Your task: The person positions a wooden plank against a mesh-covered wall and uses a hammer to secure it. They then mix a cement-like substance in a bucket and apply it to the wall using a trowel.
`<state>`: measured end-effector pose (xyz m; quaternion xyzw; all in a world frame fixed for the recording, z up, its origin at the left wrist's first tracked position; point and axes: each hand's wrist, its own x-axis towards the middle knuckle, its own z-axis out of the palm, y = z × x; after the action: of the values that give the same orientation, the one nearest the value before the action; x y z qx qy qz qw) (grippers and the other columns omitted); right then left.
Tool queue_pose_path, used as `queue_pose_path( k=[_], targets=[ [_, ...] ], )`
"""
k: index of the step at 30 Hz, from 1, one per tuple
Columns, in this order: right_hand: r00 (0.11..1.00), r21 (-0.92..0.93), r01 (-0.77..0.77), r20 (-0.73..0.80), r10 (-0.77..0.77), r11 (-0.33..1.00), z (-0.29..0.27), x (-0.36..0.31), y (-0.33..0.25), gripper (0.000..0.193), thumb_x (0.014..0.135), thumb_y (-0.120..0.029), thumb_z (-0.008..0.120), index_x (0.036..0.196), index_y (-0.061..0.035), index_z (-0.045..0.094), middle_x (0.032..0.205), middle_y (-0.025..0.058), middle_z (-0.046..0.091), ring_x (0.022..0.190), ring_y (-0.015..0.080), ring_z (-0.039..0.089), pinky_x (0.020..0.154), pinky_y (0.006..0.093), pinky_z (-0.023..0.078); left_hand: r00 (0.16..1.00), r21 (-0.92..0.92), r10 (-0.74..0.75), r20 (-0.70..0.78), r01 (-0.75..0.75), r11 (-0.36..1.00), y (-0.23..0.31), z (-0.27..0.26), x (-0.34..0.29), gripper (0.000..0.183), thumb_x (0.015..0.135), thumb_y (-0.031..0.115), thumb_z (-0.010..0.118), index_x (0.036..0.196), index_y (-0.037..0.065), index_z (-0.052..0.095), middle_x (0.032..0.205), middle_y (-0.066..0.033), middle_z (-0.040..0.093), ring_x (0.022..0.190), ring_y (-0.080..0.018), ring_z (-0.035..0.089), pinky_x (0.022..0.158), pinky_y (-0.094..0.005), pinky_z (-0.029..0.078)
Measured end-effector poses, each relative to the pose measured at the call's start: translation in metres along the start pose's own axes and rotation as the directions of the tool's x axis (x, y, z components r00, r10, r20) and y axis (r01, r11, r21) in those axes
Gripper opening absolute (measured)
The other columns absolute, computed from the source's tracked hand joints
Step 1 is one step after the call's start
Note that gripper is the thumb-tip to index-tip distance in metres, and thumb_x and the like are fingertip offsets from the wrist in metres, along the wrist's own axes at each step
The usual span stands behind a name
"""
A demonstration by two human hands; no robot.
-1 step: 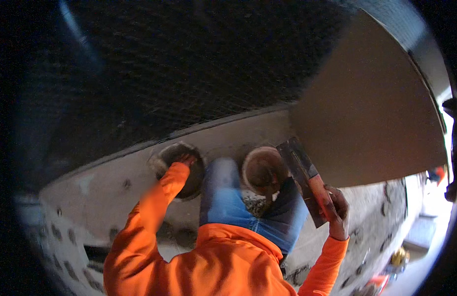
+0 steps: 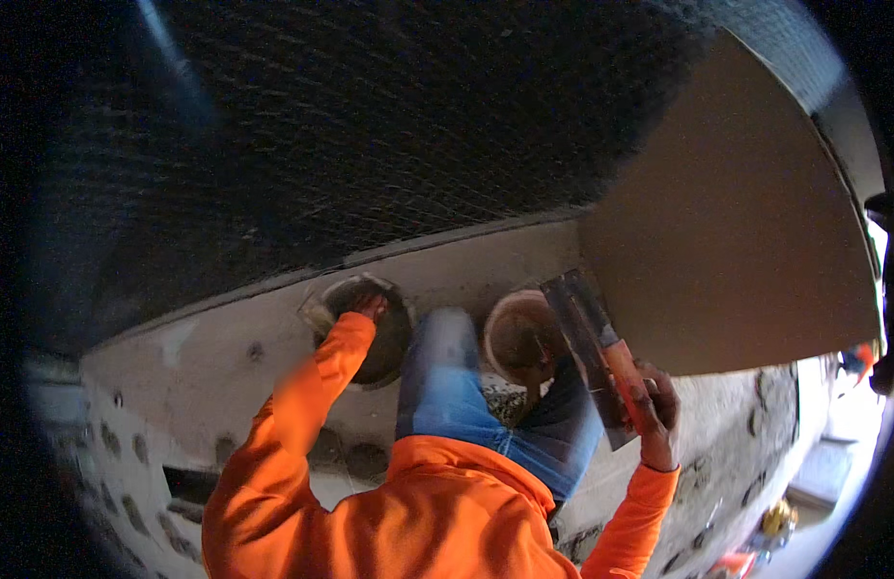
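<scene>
My left hand (image 2: 372,307) reaches down into a dark round bucket (image 2: 394,340) by my left knee. Its fingers are partly hidden in the shadow there, so what they touch does not show. In my right hand (image 2: 663,413) is a plastering trowel (image 2: 580,323) with a long flat metal blade and an orange handle. The fingers wrap round that handle, and the blade tilts up and left beside my right thigh. A second, reddish-brown bucket (image 2: 506,328) stands between my knees and the trowel. Something dark and stick-like (image 2: 534,376) pokes over its near side.
A dark mesh-textured wall (image 2: 370,145) rises ahead, meeting a smooth grey-brown wall surface (image 2: 737,232) on the right. The pale floor (image 2: 225,372) bears several dark round patches. A yellow object (image 2: 779,519) lies far right, near a bright opening.
The view has shifted slightly. My left hand is still in the bucket, and the trowel stays in my right hand at almost the same tilt.
</scene>
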<state>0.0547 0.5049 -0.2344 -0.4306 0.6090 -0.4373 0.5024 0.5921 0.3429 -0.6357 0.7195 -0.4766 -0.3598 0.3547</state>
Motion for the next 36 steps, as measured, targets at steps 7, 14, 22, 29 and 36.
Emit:
queue_pose_path(
  k=[7, 14, 22, 29, 36],
  targets=[
    [0.817, -0.017, 0.401, 0.459, -0.349, 0.916, 0.163, 0.074, 0.028, 0.057, 0.084, -0.018, 0.078, 0.134, -0.0036, 0.054, 0.12, 0.0097, 0.065, 0.107, 0.0223, 0.062, 0.093, 0.0348, 0.05, 0.989, -0.598, -0.061, -0.134, -0.032, 0.801, 0.03, -0.088, -0.047, 0.034, 0.106, 0.037, 0.039, 0.12, 0.01, 0.053, 0.105, -0.0078, 0.063, 0.078, -0.0185, 0.066, 0.072, -0.033, 0.054],
    [0.677, -0.295, 0.638, 0.655, -0.336, 0.711, 0.26, 0.145, 0.04, 0.062, 0.08, -0.028, 0.08, 0.132, -0.0025, 0.056, 0.117, 0.0229, 0.067, 0.112, 0.0337, 0.065, 0.097, 0.0392, 0.048, 0.775, -0.075, 0.353, -0.525, -0.455, 0.887, 0.158, -0.144, -0.177, 0.029, 0.099, 0.025, 0.062, 0.121, 0.01, 0.052, 0.104, -0.0098, 0.069, 0.097, -0.0241, 0.067, 0.09, -0.0368, 0.053],
    [0.641, -0.36, 0.726, 0.663, -0.387, 0.586, 0.331, 0.19, 0.052, 0.082, 0.076, -0.032, 0.081, 0.142, 0.0019, 0.045, 0.094, 0.0209, 0.07, 0.085, 0.0299, 0.069, 0.078, 0.039, 0.055, 0.731, 0.131, 0.648, -0.215, -0.636, 0.761, 0.211, -0.075, -0.244, 0.03, 0.092, 0.001, 0.062, 0.12, 0.01, 0.058, 0.121, -0.0087, 0.064, 0.113, -0.026, 0.063, 0.095, -0.0373, 0.053],
    [0.601, -0.223, 0.542, 0.777, -0.188, 0.81, 0.36, 0.192, 0.039, 0.08, 0.076, -0.026, 0.081, 0.14, 0.006, 0.046, 0.072, 0.0114, 0.065, 0.045, 0.0158, 0.054, 0.04, 0.0337, 0.043, 0.719, 0.279, 0.62, -0.314, -0.554, 0.784, 0.161, -0.057, -0.241, 0.037, 0.079, -0.009, 0.064, 0.111, 0.01, 0.062, 0.11, -0.0073, 0.063, 0.104, -0.0265, 0.064, 0.088, -0.0358, 0.057],
    [0.599, -0.302, 0.552, 0.792, -0.117, 0.777, 0.345, 0.163, 0.015, 0.065, 0.078, -0.04, 0.077, 0.13, -0.0053, 0.059, 0.127, 0.0218, 0.064, 0.117, 0.0408, 0.061, 0.099, 0.0447, 0.049, 0.8, -0.04, 0.302, -0.518, -0.375, 0.926, 0.078, -0.071, -0.187, 0.033, 0.08, -0.014, 0.058, 0.106, 0.007, 0.065, 0.103, -0.0116, 0.063, 0.101, -0.029, 0.066, 0.086, -0.0356, 0.058]
  ],
)
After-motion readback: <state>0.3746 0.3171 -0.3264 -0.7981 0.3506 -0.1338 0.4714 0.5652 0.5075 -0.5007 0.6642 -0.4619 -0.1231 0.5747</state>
